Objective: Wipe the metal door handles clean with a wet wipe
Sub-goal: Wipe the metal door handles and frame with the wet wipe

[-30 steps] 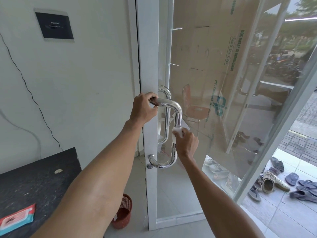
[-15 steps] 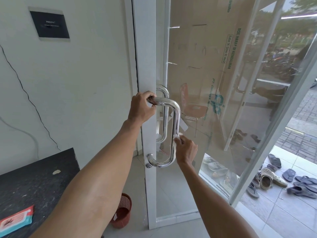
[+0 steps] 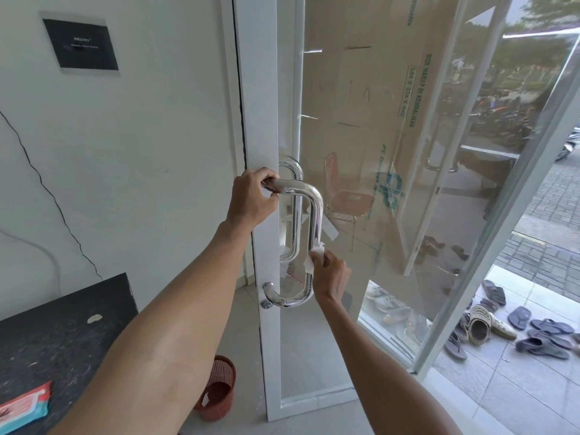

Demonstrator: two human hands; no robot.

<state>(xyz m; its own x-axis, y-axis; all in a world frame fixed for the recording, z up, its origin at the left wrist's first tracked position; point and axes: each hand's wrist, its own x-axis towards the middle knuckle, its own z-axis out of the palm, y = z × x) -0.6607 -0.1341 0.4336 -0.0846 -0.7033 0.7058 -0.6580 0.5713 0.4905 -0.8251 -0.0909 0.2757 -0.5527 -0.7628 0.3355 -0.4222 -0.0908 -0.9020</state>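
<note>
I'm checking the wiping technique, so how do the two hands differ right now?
The left hand is bare and grips the top bend of the door handle; the right hand presses a white wipe against the lower part of the upright bar. The left hand sits higher, beside the door frame; the right sits lower. Both touch the same handle.

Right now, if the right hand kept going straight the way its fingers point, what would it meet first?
The right hand points up and left, pressing the wet wipe against the upright bar of the door handle. That bar comes first; the glass door is probably next behind it.
</note>
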